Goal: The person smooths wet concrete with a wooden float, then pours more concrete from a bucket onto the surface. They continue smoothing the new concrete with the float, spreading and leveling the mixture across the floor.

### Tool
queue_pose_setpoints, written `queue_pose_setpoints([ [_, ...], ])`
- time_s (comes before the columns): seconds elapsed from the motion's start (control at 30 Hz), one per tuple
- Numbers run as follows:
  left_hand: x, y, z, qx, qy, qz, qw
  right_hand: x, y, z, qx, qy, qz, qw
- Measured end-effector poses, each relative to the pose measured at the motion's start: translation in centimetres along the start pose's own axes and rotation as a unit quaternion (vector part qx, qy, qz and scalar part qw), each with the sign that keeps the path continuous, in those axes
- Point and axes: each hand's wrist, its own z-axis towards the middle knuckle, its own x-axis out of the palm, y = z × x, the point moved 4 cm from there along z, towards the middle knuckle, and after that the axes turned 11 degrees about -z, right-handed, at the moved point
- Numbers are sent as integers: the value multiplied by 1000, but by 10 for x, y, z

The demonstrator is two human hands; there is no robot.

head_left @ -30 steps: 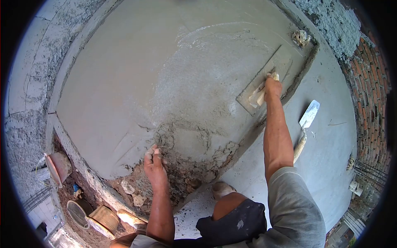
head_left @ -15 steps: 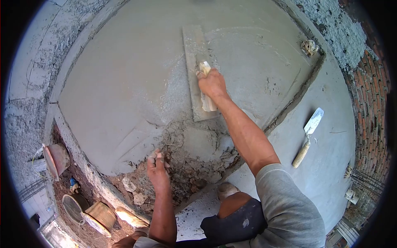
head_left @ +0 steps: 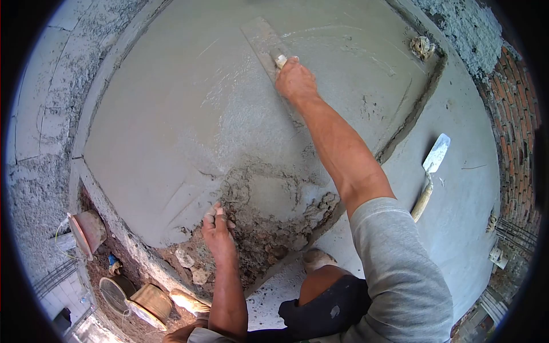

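Note:
My right hand (head_left: 296,80) is closed around the handle of a long plastering float (head_left: 261,38). Its blade lies slanted on the wet grey mortar (head_left: 154,108), with its far end toward the upper left; my hand and forearm cover part of it. Lower down, my left hand (head_left: 218,230) is raised near the rough edge of the mortar, fingers curled together. Whether anything sits in those fingers is hidden. Beneath and beside it is crumbly, unsmoothed mortar (head_left: 260,228). A pointing trowel (head_left: 437,153) with a worn handle rests on the smooth slab to the right.
A crumpled lump (head_left: 422,48) sits by the mortar's far right edge. On the left, beyond a low concrete curb (head_left: 123,228), are a tilted bucket (head_left: 88,231) and round containers (head_left: 151,303). A brick wall (head_left: 512,108) stands at the right.
My right hand has pushed the float slightly farther away and turned it, swinging its far end left. My left hand has stayed nearly in place. The whole view has shifted slightly.

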Motion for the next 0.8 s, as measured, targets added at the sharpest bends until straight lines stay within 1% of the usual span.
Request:
queue_pose_setpoints([
  [0.13,19,-5,-3,-3,8,-20,1000,-29,-90,26,142,-14,39,989],
  [0.2,22,-3,-2,-9,6,-14,1000,-34,-132,29,186,-54,26,981],
  [0.3,29,-6,-4,-7,16,-12,1000,-40,-187,28,260,-60,42,963],
  [0.4,29,-5,-2,-9,37,-12,999,-43,-228,17,300,-68,57,950],
  [0.5,28,-5,-2,-2,51,-15,999,-39,-259,6,366,-71,78,925],
  [0.6,24,-4,-1,2,54,-13,998,-34,-278,-12,406,-113,75,904],
  [0.7,14,3,4,7,50,-40,998,-34,-288,-31,429,-101,91,893],
  [0.8,8,1,2,10,57,-21,998,-31,-290,-45,447,-111,112,880],
])
